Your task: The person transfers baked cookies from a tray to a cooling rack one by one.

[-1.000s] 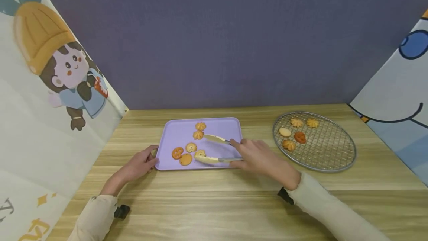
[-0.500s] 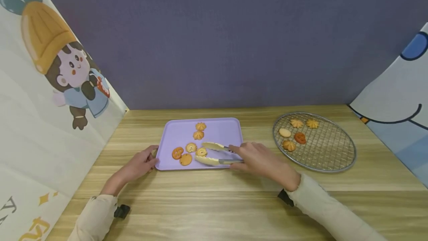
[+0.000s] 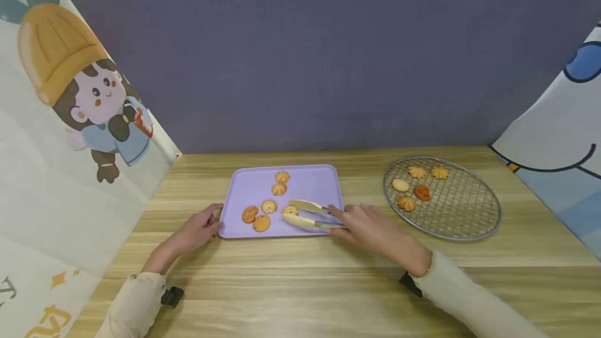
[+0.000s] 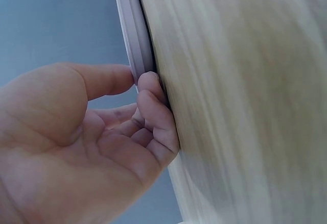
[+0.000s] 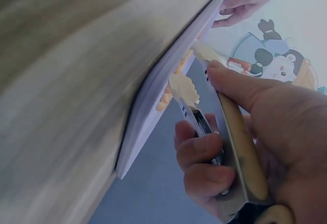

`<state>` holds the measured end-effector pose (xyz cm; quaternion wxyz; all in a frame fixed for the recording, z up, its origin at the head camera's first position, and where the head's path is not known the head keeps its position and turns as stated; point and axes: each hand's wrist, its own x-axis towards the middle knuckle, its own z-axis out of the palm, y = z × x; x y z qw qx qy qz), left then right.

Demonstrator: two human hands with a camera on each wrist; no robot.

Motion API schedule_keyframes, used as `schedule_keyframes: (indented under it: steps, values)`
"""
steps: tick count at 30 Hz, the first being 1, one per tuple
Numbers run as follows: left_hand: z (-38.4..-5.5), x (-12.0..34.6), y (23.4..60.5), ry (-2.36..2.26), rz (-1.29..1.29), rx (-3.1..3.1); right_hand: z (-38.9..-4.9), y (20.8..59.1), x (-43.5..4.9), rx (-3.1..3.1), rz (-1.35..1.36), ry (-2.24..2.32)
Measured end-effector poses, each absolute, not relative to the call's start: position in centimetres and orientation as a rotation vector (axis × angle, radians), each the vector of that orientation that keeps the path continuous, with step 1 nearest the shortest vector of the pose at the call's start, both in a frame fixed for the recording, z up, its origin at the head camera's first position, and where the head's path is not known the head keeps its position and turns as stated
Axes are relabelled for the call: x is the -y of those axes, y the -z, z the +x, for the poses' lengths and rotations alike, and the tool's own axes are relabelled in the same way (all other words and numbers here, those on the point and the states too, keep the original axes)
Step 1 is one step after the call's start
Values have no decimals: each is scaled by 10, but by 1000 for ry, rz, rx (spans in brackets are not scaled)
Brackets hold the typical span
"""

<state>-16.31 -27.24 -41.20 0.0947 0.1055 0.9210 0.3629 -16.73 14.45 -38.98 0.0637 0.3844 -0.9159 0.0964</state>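
Gripping cream-tipped metal tongs (image 3: 307,223) in right hand (image 3: 380,233), bracketing round golden biscuit (image 3: 289,210), probably light, brittle, wanting gentle edge-holding; pinching rectangular lilac tray (image 3: 312,181) with left hand (image 3: 194,229)

Tongs (image 3: 305,222) in the grip of the right hand (image 3: 373,231) have narrowed around a pale swirled cookie (image 3: 289,210), now shifted rightward over the purple tray (image 3: 312,180), farther from its pale neighbour (image 3: 269,206); the hand has edged right too.
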Motion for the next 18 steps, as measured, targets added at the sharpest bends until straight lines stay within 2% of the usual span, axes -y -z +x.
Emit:
schedule_keyframes:
  steps: [18]
  values:
    - [-165, 274, 415, -1065, 330, -2739, -147, 395, -177, 2604, 1073, -237]
